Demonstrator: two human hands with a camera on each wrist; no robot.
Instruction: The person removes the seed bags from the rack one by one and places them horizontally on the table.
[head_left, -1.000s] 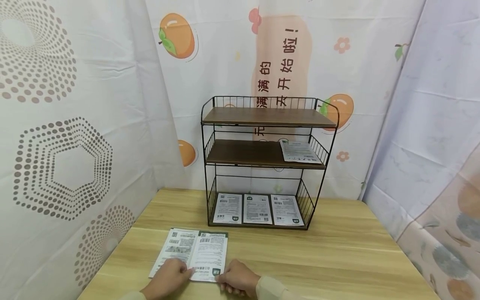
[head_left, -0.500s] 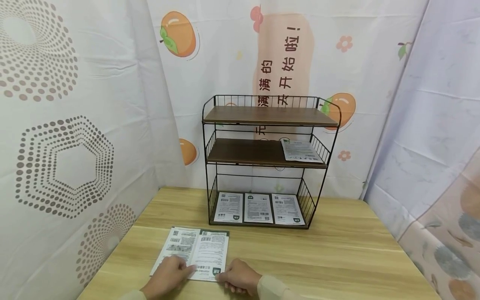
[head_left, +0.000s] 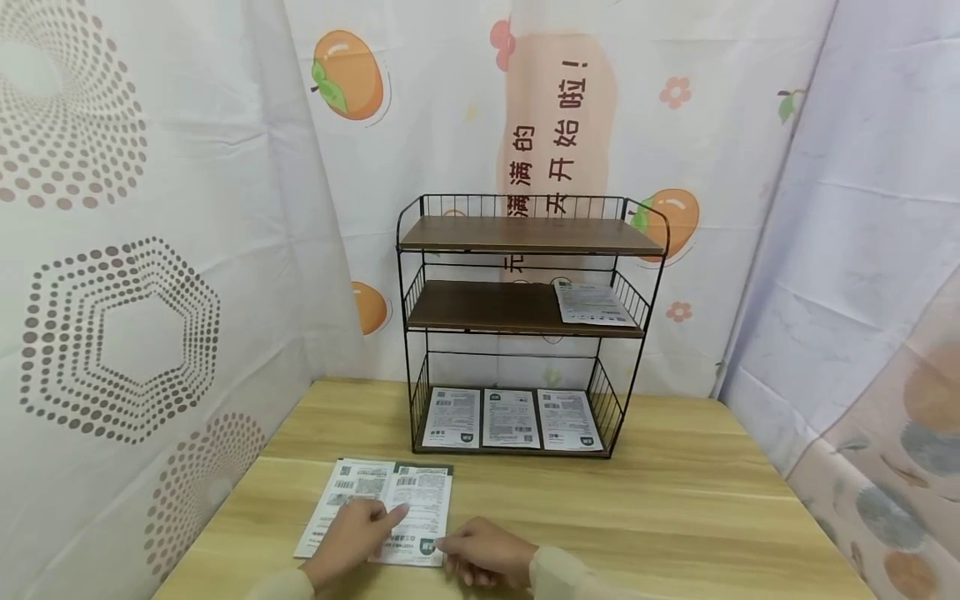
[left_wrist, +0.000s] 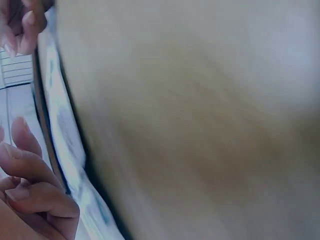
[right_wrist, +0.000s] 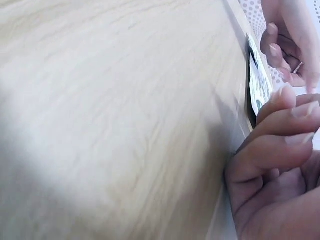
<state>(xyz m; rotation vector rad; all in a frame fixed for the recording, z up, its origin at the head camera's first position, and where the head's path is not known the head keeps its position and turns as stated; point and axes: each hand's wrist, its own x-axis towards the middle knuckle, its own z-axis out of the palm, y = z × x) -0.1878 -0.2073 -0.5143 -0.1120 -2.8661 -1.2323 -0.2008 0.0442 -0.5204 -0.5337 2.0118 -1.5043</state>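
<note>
Two flat white printed packets, like seed packets, lie face up side by side on the table; the right one (head_left: 417,508) has a green top edge and overlaps the left one (head_left: 330,508). My left hand (head_left: 354,537) is over their lower part, thumb pointing to the right. Loosely bent fingers (left_wrist: 42,197) hold nothing in the left wrist view. My right hand (head_left: 487,554) is beside the right packet's lower right corner, one fingertip at its edge; touching or not, I cannot tell. Its fingers (right_wrist: 270,150) curve loosely in the right wrist view, gripping nothing visible.
Behind stands a black wire rack (head_left: 517,333) with three brown shelves. Its bottom shelf holds three similar packets (head_left: 511,419) in a row. One packet (head_left: 592,302) lies at the right of the middle shelf. Patterned curtains (head_left: 150,208) enclose the wooden table (head_left: 675,500).
My left hand has lifted from the packets' lower edge and moved forward over them. The right hand has shifted slightly right, uncovering the packet's corner. The head view has shifted a little.
</note>
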